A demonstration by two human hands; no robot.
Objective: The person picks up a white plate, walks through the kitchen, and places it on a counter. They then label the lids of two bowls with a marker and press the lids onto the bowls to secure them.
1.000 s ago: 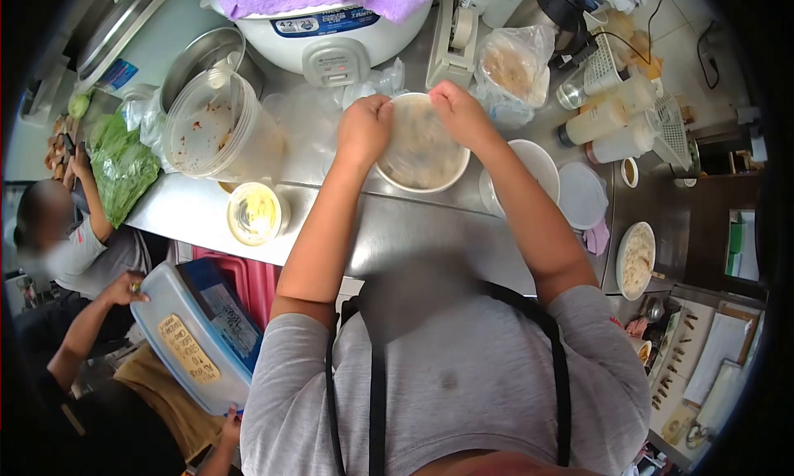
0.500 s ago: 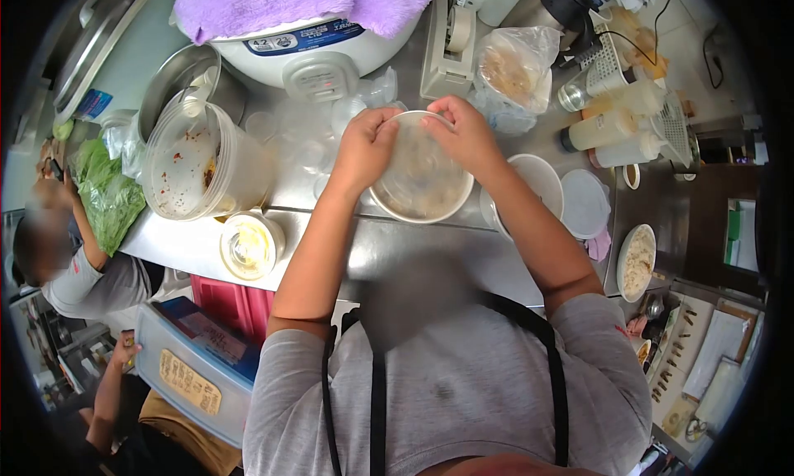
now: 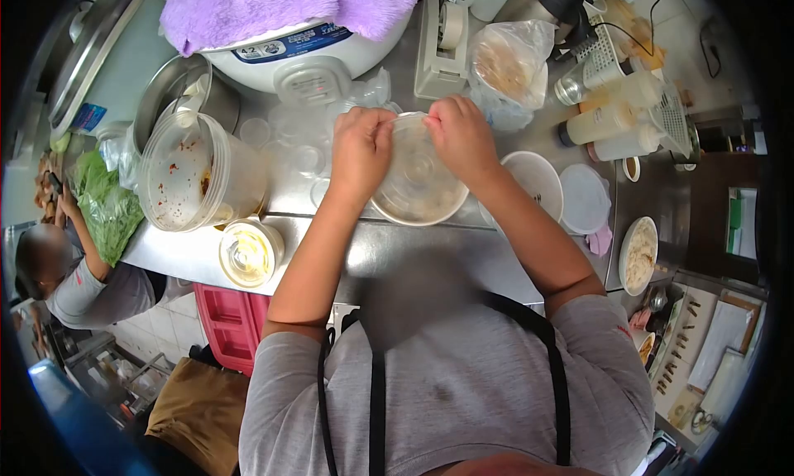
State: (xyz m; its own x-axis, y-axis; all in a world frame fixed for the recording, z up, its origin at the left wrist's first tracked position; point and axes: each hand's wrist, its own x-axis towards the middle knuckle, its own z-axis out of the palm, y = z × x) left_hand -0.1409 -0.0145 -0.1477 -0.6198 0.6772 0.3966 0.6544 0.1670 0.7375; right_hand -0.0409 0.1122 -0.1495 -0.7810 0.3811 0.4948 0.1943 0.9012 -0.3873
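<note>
A round white bowl (image 3: 422, 220) stands on the steel counter in front of me, covered by a clear plastic lid (image 3: 418, 174). On the far left part of the lid's rim, my left hand (image 3: 361, 149) is closed with its fingers curled over the edge. My right hand (image 3: 461, 141) pinches the far right part of the same rim. The contents under the lid are too hazy to make out. Just right of the bowl, partly behind my right forearm, is a white tub (image 3: 533, 186). A pale round lid (image 3: 585, 199) lies beside that tub.
Left are a large stained plastic tub (image 3: 178, 174), a lidded cup (image 3: 248, 251) and bagged greens (image 3: 112, 199). Clear lids (image 3: 308, 160) lie behind my left hand. A tape dispenser (image 3: 441, 54), bagged food (image 3: 504, 62) and squeeze bottles (image 3: 600, 124) stand farther back. A co-worker (image 3: 99, 290) is at left.
Both hands stay at the far rim, and the lid's surface now looks sharper. At lower left, a person carrying a blue-lidded bin has moved toward the bottom left, uncovering a red tray and floor tiles.
</note>
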